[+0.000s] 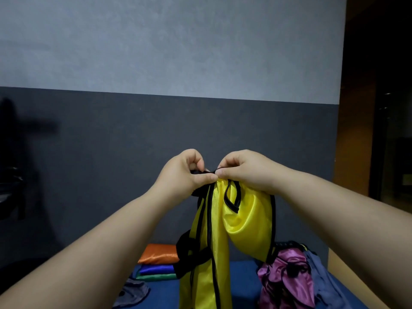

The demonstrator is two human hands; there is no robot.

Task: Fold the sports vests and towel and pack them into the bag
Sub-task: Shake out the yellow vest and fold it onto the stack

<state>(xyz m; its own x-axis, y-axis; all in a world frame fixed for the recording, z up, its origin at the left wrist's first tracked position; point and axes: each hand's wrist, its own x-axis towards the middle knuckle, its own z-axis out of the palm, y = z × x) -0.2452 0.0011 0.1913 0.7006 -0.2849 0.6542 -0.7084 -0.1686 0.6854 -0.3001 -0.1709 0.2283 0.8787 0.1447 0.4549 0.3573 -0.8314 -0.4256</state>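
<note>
A shiny yellow sports vest (243, 221) with black trim hangs in the air in front of me, bunched and twisted. My left hand (182, 172) and my right hand (243, 168) are raised side by side, and each pinches the black edging at the vest's top. The vest's lower end drops to the blue surface (240, 284). Behind it lies a folded stack: an orange vest (159, 253) on top, a blue vest (156, 269) under it, a green vest (153, 276) at the bottom. A crumpled purple vest (287, 279) lies at the right.
A grey-blue cloth (323, 275) lies beside the purple vest at the right. Another grey cloth (131, 294) sits at the lower left of the blue surface. A wooden edge (347, 275) borders the right side. A dark grey wall (133, 152) stands close behind.
</note>
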